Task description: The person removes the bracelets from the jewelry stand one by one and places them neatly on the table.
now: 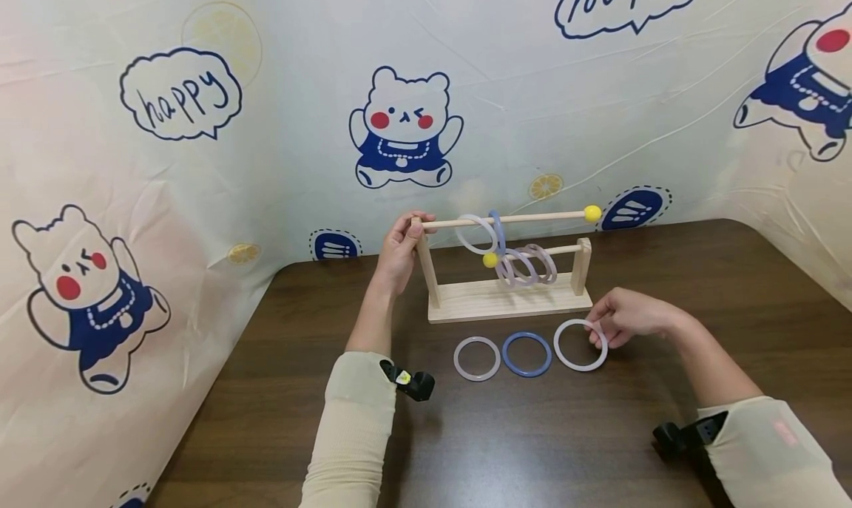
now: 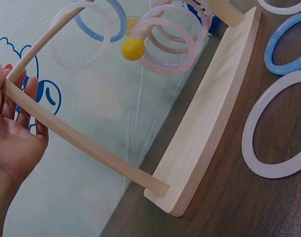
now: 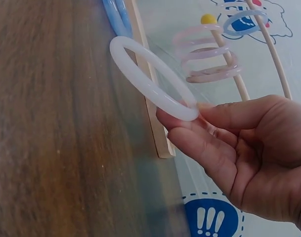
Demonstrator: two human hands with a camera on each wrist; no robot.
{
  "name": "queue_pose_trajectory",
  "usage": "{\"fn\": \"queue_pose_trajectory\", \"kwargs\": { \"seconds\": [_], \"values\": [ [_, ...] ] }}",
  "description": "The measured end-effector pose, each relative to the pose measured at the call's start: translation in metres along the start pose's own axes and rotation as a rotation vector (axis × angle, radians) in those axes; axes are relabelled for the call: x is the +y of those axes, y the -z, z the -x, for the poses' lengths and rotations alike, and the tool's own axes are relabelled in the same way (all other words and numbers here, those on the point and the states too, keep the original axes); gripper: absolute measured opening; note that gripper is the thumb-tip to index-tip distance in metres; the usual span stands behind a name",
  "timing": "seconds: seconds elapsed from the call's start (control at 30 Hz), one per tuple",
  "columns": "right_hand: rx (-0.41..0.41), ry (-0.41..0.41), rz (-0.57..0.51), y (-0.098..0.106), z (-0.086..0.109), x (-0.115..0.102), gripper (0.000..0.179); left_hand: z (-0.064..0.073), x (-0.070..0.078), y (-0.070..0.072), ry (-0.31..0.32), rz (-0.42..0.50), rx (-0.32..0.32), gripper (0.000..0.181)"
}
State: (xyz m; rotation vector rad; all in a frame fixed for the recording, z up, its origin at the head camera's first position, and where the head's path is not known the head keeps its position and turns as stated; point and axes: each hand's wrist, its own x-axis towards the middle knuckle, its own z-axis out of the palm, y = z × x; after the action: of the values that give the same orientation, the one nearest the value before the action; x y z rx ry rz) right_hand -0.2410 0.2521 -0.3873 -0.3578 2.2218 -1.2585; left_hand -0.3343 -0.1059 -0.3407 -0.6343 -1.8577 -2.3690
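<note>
A wooden ring rack stands on the table. My left hand grips the top of its left post, where the upper rod begins. On that rod hang a whitish ring and a blue ring. Several pale pink and lilac rings hang from the lower rod. In front of the rack's right end, my right hand pinches a white ring between thumb and fingers. The right wrist view shows this ring tilted, its far side free of the fingers.
On the table before the rack lie a blue ring and a pale lilac ring, side by side. Yellow balls cap the upper rod and lower rod. A printed cloth hangs behind the brown table.
</note>
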Motion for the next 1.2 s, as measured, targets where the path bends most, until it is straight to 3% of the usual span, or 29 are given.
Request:
{"fn": "queue_pose_trajectory", "kwargs": {
  "seconds": [0.5,0.9,1.2],
  "values": [
    [0.062,-0.045,0.097,-0.0027,-0.0012,-0.0005,0.015,0.0007,0.0004,0.0005,0.001,-0.023,-0.005,0.012],
    [0.157,-0.071,0.212,-0.0035,-0.002,0.0002,0.013,0.0009,0.0011,0.0009,0.012,-0.023,-0.007,0.012],
    [0.186,-0.086,0.213,-0.0053,-0.0013,0.0004,0.011,0.0003,0.0008,0.0008,0.018,-0.022,-0.002,0.013]
  ]
}}
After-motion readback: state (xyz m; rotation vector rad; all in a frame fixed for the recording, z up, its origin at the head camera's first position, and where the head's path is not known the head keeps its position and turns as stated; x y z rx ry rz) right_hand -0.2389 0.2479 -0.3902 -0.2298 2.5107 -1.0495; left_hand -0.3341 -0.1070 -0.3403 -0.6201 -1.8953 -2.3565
